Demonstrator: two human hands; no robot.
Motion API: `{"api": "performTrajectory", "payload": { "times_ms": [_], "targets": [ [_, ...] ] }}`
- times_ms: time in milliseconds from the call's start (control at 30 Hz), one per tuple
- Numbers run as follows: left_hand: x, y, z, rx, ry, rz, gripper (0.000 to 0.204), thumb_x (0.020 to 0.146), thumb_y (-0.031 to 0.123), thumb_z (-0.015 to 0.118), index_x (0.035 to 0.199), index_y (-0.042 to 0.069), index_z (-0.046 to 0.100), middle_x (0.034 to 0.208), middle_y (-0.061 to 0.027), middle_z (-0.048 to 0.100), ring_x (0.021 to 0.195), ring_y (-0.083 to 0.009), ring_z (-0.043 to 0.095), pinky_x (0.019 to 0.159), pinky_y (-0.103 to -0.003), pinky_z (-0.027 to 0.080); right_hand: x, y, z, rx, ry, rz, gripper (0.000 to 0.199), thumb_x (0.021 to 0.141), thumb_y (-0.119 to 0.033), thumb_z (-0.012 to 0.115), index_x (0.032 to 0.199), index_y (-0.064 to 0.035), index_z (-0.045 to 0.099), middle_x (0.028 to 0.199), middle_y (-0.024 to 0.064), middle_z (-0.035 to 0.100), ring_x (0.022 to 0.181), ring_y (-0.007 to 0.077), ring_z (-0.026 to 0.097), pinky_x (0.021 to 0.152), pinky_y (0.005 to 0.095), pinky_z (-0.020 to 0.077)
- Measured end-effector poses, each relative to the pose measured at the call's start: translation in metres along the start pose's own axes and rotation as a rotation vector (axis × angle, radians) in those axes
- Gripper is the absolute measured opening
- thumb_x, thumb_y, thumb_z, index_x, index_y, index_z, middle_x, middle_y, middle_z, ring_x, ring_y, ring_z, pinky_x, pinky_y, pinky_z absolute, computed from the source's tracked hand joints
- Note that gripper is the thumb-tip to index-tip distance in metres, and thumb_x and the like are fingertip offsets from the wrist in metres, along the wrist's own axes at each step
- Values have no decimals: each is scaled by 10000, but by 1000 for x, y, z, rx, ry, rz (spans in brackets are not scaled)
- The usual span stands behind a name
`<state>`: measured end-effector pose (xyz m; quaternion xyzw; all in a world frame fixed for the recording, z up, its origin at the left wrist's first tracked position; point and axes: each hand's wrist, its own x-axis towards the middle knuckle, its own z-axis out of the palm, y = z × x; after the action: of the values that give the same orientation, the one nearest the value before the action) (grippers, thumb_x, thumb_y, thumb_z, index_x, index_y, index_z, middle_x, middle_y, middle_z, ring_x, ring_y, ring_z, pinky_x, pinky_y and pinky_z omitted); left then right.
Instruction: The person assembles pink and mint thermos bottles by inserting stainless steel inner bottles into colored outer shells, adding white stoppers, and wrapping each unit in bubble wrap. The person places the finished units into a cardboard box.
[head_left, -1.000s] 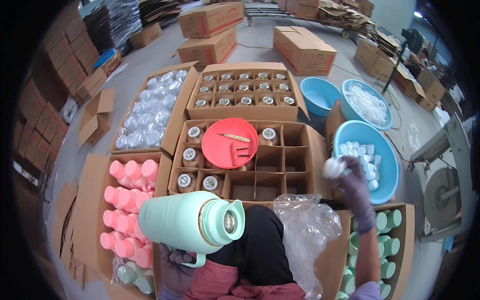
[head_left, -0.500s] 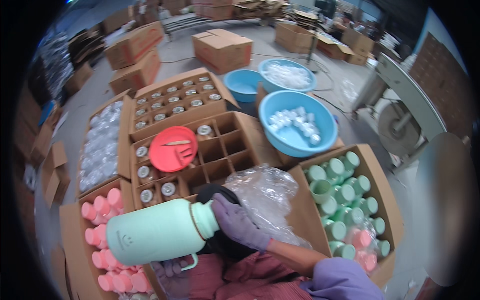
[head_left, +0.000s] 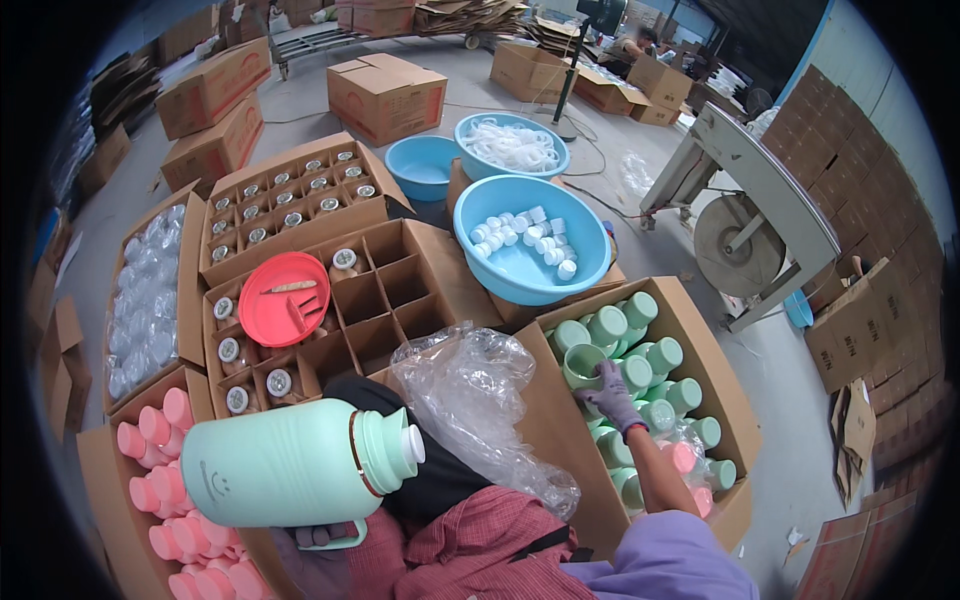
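Observation:
A large mint-green bottle (head_left: 275,465) with a side handle lies tilted across my lap, its mouth to the right. A white stopper (head_left: 412,443) sits in its mouth. My left hand (head_left: 312,537), in a grey-purple glove, is closed around the bottle from below by the handle, mostly hidden under it. My right hand (head_left: 614,400), gloved alike, reaches into the carton (head_left: 745,425) on the right. Its fingers are on the rim and side of a mint-green cup-shaped lid (head_left: 583,366) that stands hollow side up among several others.
Pink lids (head_left: 165,485) fill a carton at left. A divided carton (head_left: 425,325) holds bottles and a red dish (head_left: 283,297) with a knife. Clear plastic bags (head_left: 470,390) lie beside my lap. A blue basin (head_left: 535,285) holds white stoppers. A grey machine (head_left: 745,180) stands at right.
My right hand has left the bottle's neck and moved right into the carton of green lids. The white stopper now shows in the mouth. My left hand still holds the bottle. The view has shifted right.

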<state>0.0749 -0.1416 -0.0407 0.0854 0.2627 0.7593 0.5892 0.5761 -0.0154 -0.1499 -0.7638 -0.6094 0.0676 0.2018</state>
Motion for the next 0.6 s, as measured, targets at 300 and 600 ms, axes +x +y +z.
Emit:
{"api": "performTrajectory", "payload": {
  "times_ms": [300, 600],
  "targets": [
    [8, 17, -8, -262, -72, -142, 257, 1081, 348, 441, 928, 174, 553, 629, 93, 233, 548, -95, 240, 683, -287, 385, -21, -272, -104, 268, 192, -1265, 744, 614, -291, 869, 1287, -161, 581, 1292, 129, 548, 1201, 328, 523, 1105, 614, 347],
    [8, 25, -19, -109, -360, 69, 271, 1086, 341, 409, 1149, 103, 522, 685, 33, 370, 691, -160, 439, 835, -444, 492, -26, -363, -27, 1240, -388, -789, 601, 849, -211, 658, 1380, -19, 451, 1298, 154, 534, 1227, 314, 510, 1081, 374, 372]
  ]
}}
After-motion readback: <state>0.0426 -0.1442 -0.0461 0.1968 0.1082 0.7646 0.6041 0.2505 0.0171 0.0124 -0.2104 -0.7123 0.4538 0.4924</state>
